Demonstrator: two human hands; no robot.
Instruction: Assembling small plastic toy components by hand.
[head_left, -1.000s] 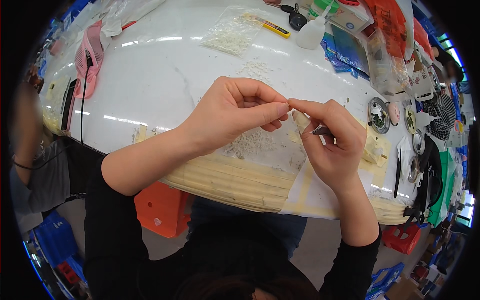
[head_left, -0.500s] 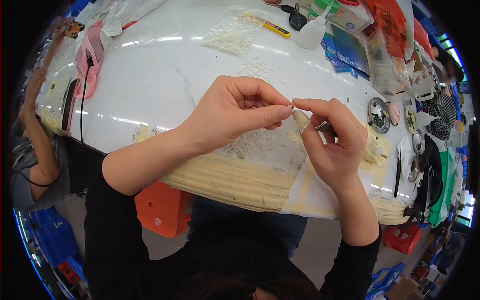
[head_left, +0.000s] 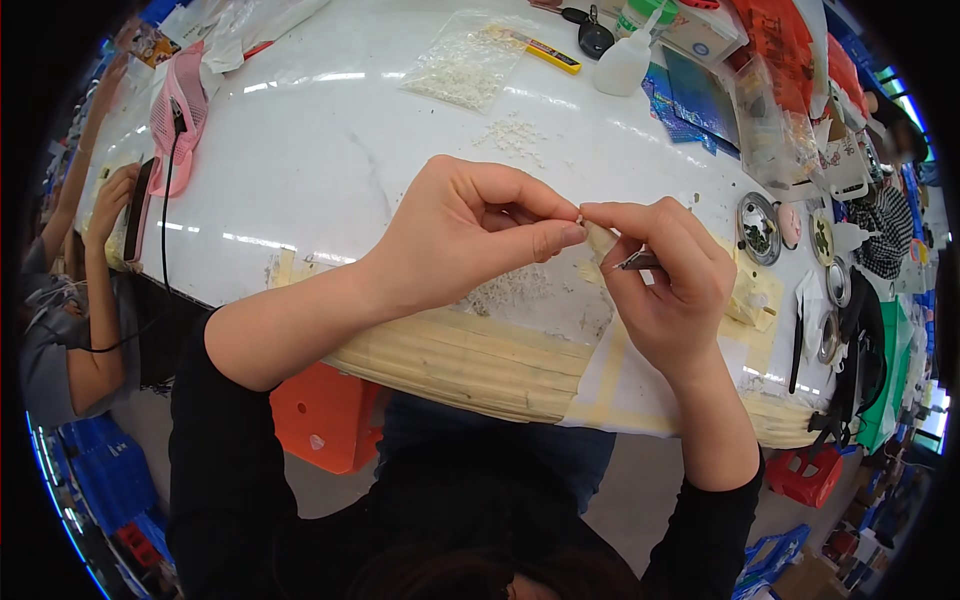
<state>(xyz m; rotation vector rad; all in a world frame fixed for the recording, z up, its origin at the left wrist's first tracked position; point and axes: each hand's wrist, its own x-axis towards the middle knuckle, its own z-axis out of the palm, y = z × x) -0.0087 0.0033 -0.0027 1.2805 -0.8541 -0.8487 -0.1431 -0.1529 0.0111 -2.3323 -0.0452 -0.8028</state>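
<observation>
A tiny pale piece (head_left: 580, 219) sits where the two hands meet, above the surface (head_left: 330, 150); it is too small and too covered to make out its shape. The left hand (head_left: 485, 225) pinches it between thumb and forefinger, presumably because nothing larger than fingertips would fit. The right hand (head_left: 670, 265) meets it with its forefinger tip; its fingers are curled round a thin metal tool (head_left: 640, 261), likely tucked there to free the tip. The right thumb wears a beige wrap (head_left: 601, 238), perhaps for protection or grip.

Beneath lie loose white bits (head_left: 510, 288), seemingly heaped close for easy reach. Beyond are a scatter (head_left: 512, 138) and a clear bag (head_left: 455, 80) of similar bits, a yellow cutter (head_left: 552, 57) and a squeeze bottle (head_left: 626, 68). Padding (head_left: 460, 365) covers the near edge, probably to cushion forearms.
</observation>
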